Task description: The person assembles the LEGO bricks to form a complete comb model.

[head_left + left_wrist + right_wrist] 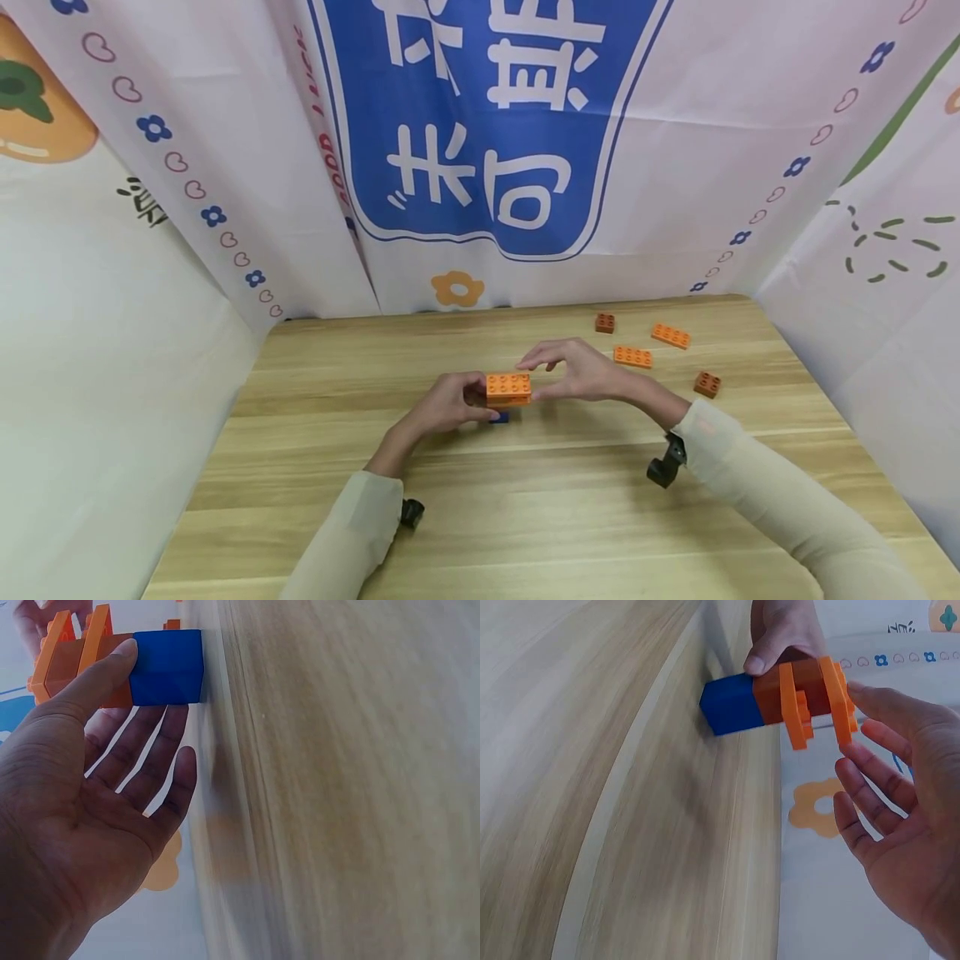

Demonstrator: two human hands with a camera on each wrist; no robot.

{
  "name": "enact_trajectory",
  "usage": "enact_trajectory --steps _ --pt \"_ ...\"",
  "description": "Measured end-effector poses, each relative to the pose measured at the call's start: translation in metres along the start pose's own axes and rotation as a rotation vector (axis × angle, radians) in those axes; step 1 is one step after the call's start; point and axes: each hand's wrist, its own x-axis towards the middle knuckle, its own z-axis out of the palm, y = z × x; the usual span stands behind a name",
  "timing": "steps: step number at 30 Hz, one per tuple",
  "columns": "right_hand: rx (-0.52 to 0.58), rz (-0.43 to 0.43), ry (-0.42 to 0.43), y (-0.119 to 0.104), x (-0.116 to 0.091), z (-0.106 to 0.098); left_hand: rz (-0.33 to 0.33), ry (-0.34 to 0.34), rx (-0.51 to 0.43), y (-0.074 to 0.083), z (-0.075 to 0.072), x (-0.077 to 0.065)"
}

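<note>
A stack of toy building bricks stands mid-table: a blue brick (166,667) at the bottom, then a brown brick (768,699), a flat orange brick (793,709), another brown brick (808,684) and a second flat orange brick (508,384) on top. My left hand (442,404) pinches the lower part, its thumb where blue meets brown. On the other side, my right hand (588,373) is at the top orange brick, thumb and fingers spread around its end. Whether those fingertips touch it is hard to tell. The orange bricks overhang the brown ones on the right.
Toward the back right of the wooden table (525,517) lie two flat orange bricks, one nearer (633,357) and one farther (671,336). A small brown brick (604,323) and another brown brick (707,384) lie near them. A printed cloth (645,267) hangs behind.
</note>
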Motion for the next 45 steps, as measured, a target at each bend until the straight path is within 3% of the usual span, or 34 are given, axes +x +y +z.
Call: enact_trajectory --steps 8,22,45 --pt "-0.035 0.008 0.033 0.012 -0.015 -0.009 -0.029 0.009 -0.003 0.002 0.0 -0.001" --pt "-0.12 0.071 0.092 0.043 -0.03 -0.031 -0.023 0.011 -0.028 0.002 0.0 -0.002" --pt "-0.223 0.243 0.163 0.079 -0.048 -0.064 -0.032 0.003 -0.01 0.002 0.0 -0.002"
